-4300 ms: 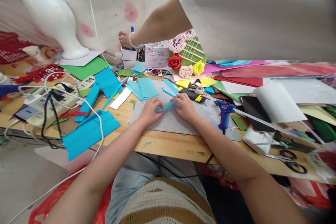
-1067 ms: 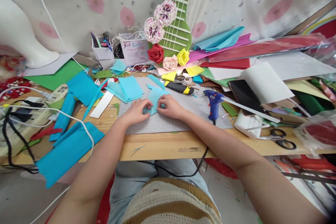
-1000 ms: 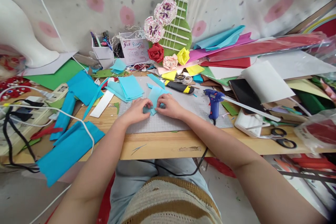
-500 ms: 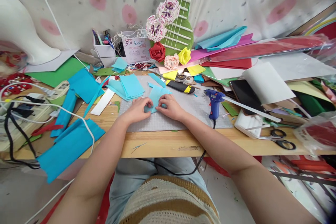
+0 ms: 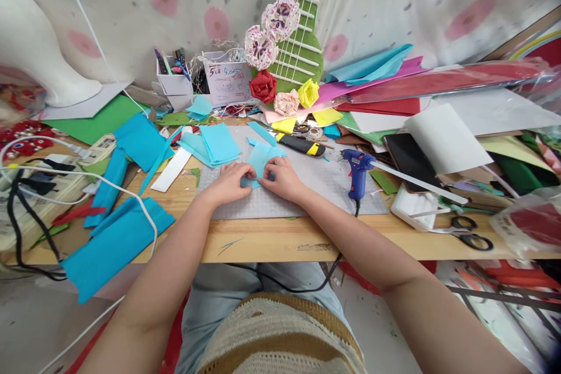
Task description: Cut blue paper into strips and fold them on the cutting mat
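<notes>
Between my hands a light blue sheet of crepe paper (image 5: 262,156) lies on the grey cutting mat (image 5: 302,201). My left hand (image 5: 234,182) pinches its near left edge, fingers curled in. Close beside it, my right hand (image 5: 283,178) pinches the near edge of the same sheet from the right. My fingertips partly hide that edge. Just behind my left hand rests a stack of light blue paper pieces (image 5: 219,143). Beyond the sheet are a narrow blue strip (image 5: 263,133) and a black and yellow utility knife (image 5: 301,145).
A blue glue gun (image 5: 358,172) stands on the mat's right, its cord running off the table's front. Further right lie scissors (image 5: 471,234) and a phone (image 5: 409,158). Darker blue crepe paper (image 5: 118,245) overhangs the front left edge. A green guitar shape with paper flowers (image 5: 302,52) stands behind.
Almost nothing differs. My fingertips have shifted slightly along the near edge of the light blue sheet, which stays in the same place.
</notes>
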`<state>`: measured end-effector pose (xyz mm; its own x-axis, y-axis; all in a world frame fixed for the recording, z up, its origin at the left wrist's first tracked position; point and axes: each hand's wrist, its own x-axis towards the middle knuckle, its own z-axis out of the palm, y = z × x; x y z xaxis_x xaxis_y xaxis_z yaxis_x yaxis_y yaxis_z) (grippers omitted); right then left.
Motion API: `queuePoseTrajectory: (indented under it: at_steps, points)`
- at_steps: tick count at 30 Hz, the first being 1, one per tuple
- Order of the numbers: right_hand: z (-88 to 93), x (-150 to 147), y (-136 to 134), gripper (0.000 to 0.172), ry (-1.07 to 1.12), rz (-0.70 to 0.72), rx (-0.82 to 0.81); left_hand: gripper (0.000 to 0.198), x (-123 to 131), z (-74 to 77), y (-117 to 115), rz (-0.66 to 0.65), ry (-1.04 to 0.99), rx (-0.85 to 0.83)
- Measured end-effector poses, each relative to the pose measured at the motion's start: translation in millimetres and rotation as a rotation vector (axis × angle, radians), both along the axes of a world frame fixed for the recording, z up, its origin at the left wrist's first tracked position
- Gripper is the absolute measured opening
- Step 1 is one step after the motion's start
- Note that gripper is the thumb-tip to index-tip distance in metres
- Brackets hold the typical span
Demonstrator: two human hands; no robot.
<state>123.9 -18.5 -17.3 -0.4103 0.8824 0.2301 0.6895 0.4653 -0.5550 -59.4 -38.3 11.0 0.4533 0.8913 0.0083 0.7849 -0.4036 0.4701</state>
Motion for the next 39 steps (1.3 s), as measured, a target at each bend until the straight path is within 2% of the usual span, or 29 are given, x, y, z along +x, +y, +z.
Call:
queuePoseTrajectory:
  at_steps: [6, 13, 17, 21, 24, 28, 32, 35, 37, 39]
  points:
    - [-2.2, 0, 1, 0.014, -0.019, 0.0, 0.012, 0.012, 5, 0.6, 0, 0.022, 0.027, 0.022]
    - [-3.5, 2, 1, 0.014, -0.06, 0.001, 0.03, 0.014, 7, -4.7, 3, 0.018, 0.02, 0.07]
    - [-5.1, 3, -1, 0.024, -0.055, 0.013, 0.078, 0.015, 6, -5.1, 5, 0.039, 0.004, 0.039]
    - [-6.2, 6, -2, 0.041, -0.048, -0.024, 0.11, 0.017, 6, -4.0, 6, 0.051, 0.016, 0.024]
    - [-3.9, 13, 0, 0.051, -0.068, -0.057, 0.092, 0.019, 5, -2.9, 6, 0.052, 0.026, 0.015]
    - [1.2, 25, 1, 0.056, -0.11, -0.108, 0.031, 0.021, 5, -0.1, 7, 0.041, 0.048, -0.011]
    - [1.1, 30, 3, 0.057, -0.089, -0.121, 0.035, 0.022, 2, 1.0, 6, 0.005, 0.06, -0.014]
    - [-3.0, 30, 6, 0.052, -0.015, -0.098, 0.047, 0.027, 0, -2.5, 6, 0.008, -0.013, 0.016]
    - [-5.4, 30, 9, 0.042, 0.062, -0.107, 0.034, 0.028, 0, -7.0, 8, 0.08, -0.137, 0.07]
    - [-6.5, 30, 12, 0.03, 0.144, -0.137, 0.005, 0.023, 2, -11.9, 14, 0.212, -0.298, 0.117]
